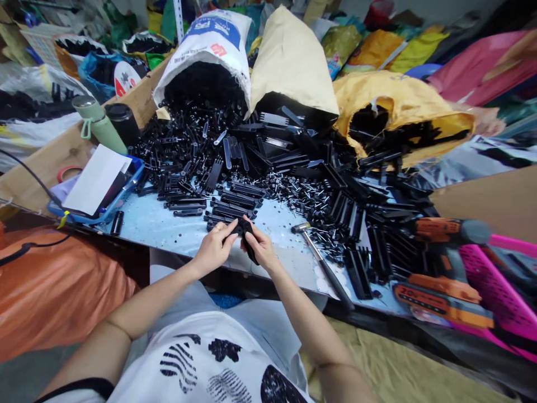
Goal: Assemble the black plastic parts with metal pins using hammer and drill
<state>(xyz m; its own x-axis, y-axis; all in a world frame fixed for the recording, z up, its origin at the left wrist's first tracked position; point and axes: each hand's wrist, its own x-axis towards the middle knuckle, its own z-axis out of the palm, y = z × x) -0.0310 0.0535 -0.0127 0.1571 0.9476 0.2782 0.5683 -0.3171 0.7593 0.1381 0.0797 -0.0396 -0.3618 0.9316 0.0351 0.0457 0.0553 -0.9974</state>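
Observation:
Above the near edge of the light-blue table (pixel 155 230), my two hands meet on one black plastic part (pixel 250 246). My left hand (pixel 218 246) pinches its left end between thumb and fingers. Wrapped around its other side is my right hand (pixel 260 245), with the thumb along it. Its exact kind is hard to make out, as the fingers cover much of it. Just beyond the hands lies a row of long black plastic pieces (pixel 235 202). A heap of small metal pins with black heads (pixel 289 193) spreads to the right of that row.
A hammer (pixel 323 263) lies to the right, its handle over the table edge. Farther right are an orange cordless drill (pixel 444 268) and a pink basket (pixel 486 280). Open sacks (pixel 293 61) spill black parts at the back. A blue tray (pixel 134 182) and green bottle (pixel 98 126) stand left.

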